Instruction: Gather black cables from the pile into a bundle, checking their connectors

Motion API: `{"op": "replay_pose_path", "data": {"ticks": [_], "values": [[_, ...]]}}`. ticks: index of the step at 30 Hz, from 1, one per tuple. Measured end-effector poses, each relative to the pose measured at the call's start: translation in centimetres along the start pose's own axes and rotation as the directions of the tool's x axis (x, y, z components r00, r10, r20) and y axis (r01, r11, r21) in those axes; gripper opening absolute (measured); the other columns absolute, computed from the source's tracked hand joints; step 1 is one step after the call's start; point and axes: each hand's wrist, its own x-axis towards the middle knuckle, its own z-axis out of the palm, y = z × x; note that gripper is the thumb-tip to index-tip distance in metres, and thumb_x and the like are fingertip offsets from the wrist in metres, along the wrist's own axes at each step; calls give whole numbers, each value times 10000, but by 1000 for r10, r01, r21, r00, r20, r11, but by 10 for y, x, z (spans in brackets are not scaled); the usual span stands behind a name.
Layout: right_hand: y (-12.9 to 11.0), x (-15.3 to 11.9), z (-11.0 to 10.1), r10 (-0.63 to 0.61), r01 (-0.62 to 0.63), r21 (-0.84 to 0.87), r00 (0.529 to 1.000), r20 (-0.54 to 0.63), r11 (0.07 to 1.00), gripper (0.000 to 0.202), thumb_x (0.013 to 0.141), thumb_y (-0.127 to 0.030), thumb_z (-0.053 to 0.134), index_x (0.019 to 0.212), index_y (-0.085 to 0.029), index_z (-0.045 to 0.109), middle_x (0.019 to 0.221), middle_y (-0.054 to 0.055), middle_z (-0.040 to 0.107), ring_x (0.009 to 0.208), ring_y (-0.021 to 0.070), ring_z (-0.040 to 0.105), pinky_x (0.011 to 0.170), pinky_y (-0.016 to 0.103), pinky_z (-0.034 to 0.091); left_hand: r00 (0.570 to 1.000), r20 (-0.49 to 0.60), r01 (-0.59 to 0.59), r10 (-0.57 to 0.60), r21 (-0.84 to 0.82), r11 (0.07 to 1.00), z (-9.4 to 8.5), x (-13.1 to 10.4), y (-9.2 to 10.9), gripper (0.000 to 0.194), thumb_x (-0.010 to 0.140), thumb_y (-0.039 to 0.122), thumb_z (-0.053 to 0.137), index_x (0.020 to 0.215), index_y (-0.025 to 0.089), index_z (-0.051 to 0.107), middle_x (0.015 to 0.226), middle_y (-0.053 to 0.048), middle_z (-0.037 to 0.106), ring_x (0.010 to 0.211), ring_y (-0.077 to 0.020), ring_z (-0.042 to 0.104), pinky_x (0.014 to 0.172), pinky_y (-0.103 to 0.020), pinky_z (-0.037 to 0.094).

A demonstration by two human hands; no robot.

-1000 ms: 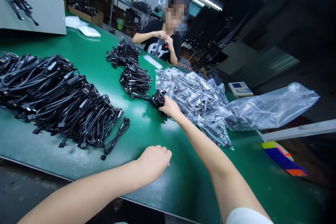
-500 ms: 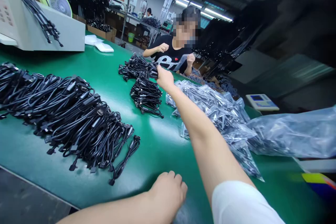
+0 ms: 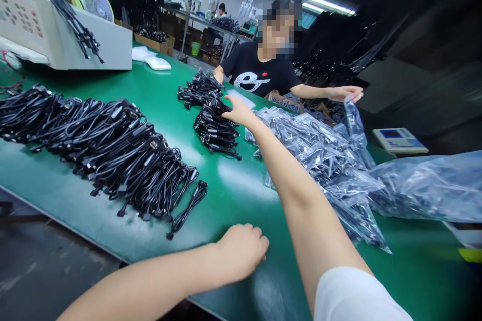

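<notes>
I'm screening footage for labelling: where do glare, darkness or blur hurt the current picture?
Head view: whitish glare on the green tabletop and bright reflections on the bagged cables; head view, right: background sunk in darkness, yellow item smeared at the edge; head view, centre: black cables merge beside the right hand, contact unclear.

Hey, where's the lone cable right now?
Head view, left of centre: the lone cable lies on green table, between the cable pile and left hand.
</notes>
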Motion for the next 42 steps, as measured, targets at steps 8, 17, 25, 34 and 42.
{"op": "replay_pose_path", "data": {"ticks": [8, 17, 25, 34, 42], "values": [[-68, -217, 66, -500, 283, 491, 772, 392, 824, 273, 1004, -287, 485, 1209, -220, 653, 1015, 52, 697, 889, 198, 653, 863, 337, 491, 982, 67, -151, 177, -284, 947, -7, -13, 10, 201, 949, 271, 577, 1083, 159, 677, 1071, -86, 741, 992, -234, 695, 816, -324, 544], [-16, -304, 38, -224, 104, 443, 948, 228, 890, 231, 1017, -259, 412, 1042, -217, 638, 1021, 55, 649, 963, 200, 611, 894, 365, 491, 914, 257, 117, 314, -908, 403, -47, -33, 17, 116, 870, 263, 631, 905, 168, 688, 752, 0, 696, 623, -109, 632, 582, -219, 504], [26, -382, 12, -80, 90, 437, 996, -41, 895, 255, 1005, -160, 385, 991, -242, 626, 945, 52, 532, 859, 187, 579, 793, 338, 508, 807, -137, 92, -575, -932, 351, -29, -8, -1, 315, 803, 432, 695, 822, 186, 499, 585, 96, 439, 474, -51, 384, 445, -177, 291], [36, -403, 28, -156, 187, 592, 982, -104, 784, 205, 984, -87, 382, 1019, -243, 511, 959, 50, 526, 811, 167, 540, 727, 304, 483, 859, 2, 155, -512, -954, 257, -10, 1, -1, 300, 770, 368, 762, 849, 147, 574, 643, 63, 519, 555, -69, 466, 555, -214, 391], [31, -402, 38, 27, 13, 707, 999, -45, 707, 157, 981, -92, 395, 1013, -245, 414, 923, 21, 538, 768, 146, 531, 715, 294, 460, 828, 109, 129, -549, -992, -2, -6, 5, -1, 281, 727, 320, 840, 857, 140, 669, 723, 27, 627, 661, -69, 527, 657, -193, 426]]}}
